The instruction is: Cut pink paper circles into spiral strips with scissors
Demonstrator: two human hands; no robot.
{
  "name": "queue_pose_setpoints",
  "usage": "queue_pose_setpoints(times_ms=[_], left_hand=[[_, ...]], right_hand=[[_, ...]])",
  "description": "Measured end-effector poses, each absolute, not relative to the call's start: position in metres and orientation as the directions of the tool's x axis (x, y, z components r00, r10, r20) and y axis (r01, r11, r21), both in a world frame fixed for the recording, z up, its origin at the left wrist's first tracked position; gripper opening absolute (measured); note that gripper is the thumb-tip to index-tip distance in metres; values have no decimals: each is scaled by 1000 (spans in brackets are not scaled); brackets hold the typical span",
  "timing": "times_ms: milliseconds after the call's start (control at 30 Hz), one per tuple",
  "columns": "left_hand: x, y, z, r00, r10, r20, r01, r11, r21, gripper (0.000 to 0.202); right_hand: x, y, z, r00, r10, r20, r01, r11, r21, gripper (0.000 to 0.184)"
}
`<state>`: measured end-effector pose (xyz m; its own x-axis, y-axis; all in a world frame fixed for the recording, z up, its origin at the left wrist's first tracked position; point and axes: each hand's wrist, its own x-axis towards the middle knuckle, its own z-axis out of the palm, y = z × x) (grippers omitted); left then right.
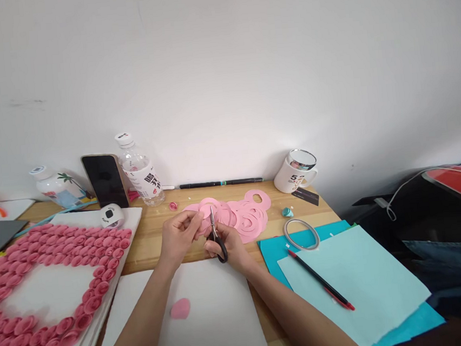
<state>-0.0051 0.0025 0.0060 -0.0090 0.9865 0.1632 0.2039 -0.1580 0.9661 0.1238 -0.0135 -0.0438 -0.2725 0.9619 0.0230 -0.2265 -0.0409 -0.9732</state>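
Note:
My right hand (231, 247) grips black-handled scissors (217, 240), blades pointing up and away from me. My left hand (181, 233) pinches a small pink paper piece (204, 225) right at the blades. Both hands hover over the wooden desk (151, 240), just in front of a pile of pink paper spirals and circles (243, 215). A pink paper scrap (180, 309) lies on the white sheet (213, 327) below my forearms.
A white board covered with pink paper roses (41, 289) lies at left. A phone (104, 181), a bottle (138, 168), a jar (57, 188) and a mug (297, 171) line the back wall. A tape ring (301, 234), a red-black pen (320, 279) and blue papers (359, 285) lie right.

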Motion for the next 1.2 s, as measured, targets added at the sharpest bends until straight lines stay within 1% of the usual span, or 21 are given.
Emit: queue_pose_setpoints(times_ms=[233,400,467,633,833,967,1033,1100,1167,1200], left_hand=[[-1,1,3,69,992,101,191,-113,975,33],[-4,1,7,141,988,63,200,-91,976,34],[-5,1,9,159,986,59,212,-93,973,34],[-7,2,9,178,983,53,225,-93,970,32],[-7,2,6,191,980,48,199,-87,976,35],[-8,4,5,173,984,47,158,-74,985,37],[-9,5,4,162,986,35,116,-54,992,38],[-12,6,5,182,983,4,68,-16,998,38],[-16,5,6,265,963,-54,43,44,998,37],[-18,5,8,335,938,-92,50,79,996,36]], right_hand=[[124,-13,-45,-322,946,36,-231,-41,-972,38],[125,-11,-42,-279,952,127,-206,70,-976,40],[125,-11,-41,-257,957,132,-203,80,-976,42],[125,-12,-42,-279,953,123,-217,62,-974,37],[125,-13,-43,-259,965,34,-195,-18,-981,33],[125,-13,-41,-227,974,0,-195,-46,-980,31],[125,-13,-41,-193,981,6,-203,-33,-979,28],[126,-14,-38,-108,993,45,-213,21,-977,24],[128,-13,-35,62,993,101,-203,112,-973,19],[129,-12,-33,168,978,124,-196,157,-968,17]])
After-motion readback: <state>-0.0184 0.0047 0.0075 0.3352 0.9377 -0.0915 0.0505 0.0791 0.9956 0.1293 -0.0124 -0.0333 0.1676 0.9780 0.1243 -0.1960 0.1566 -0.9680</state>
